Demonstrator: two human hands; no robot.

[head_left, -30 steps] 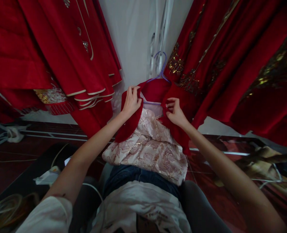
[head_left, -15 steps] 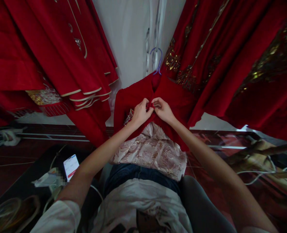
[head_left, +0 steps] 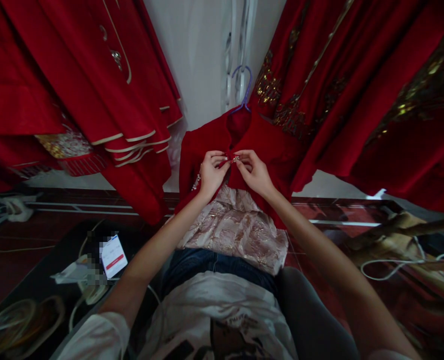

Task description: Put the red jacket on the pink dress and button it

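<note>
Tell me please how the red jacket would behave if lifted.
The red jacket would probably flop, as its cloth drapes loosely below the purple hanger. Its beadwork may be fragile: the pieces beside the left hand look tiny.

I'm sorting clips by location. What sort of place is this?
Perhaps a clothing shop or workshop: red fabric garments with gold trim hang at right, and a red cloth jacket hangs on a purple hooked hanger.

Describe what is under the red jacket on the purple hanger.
Pale patterned fabric shows below the red jacket; the jacket covers its upper part, so that cannot be seen.
</note>
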